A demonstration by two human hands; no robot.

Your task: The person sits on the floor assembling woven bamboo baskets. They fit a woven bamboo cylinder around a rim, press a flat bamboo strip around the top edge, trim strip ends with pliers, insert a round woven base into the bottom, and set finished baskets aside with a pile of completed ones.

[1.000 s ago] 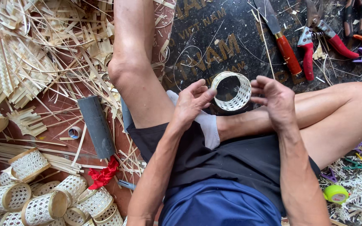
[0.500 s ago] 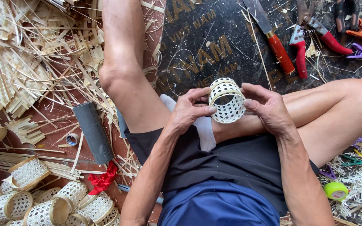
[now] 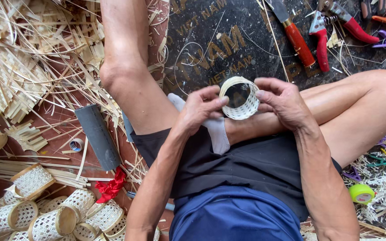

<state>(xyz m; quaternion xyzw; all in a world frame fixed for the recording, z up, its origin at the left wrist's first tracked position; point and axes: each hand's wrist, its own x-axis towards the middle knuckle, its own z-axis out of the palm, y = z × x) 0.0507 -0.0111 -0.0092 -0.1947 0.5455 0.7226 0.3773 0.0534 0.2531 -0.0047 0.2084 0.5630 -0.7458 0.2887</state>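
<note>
Floor littered with pale bamboo strips (image 3: 36, 58), a dark printed mat (image 3: 211, 49) lying under the crossed legs. Small woven ring basket (image 3: 240, 98) pinched between both hands just above the mat's near edge: left hand (image 3: 199, 109) fingertips pressed on its left rim, right hand (image 3: 282, 100) thumb and fingers clamped on its right rim. Red-handled knife (image 3: 298, 42) and red-handled pruners (image 3: 325, 35) on the mat beyond the basket; finished woven baskets (image 3: 45, 214) heaped well left of the mat, by a grey tube (image 3: 97, 136).

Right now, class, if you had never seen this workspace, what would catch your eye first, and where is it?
At the centre, the left hand and right hand hold a small woven cane ring above the person's crossed legs. To the upper left sprawls a heap of pale bamboo strips, and finished woven baskets cluster at the lower left. Red-handled pruning shears lie on the dark mat at the top.
</note>
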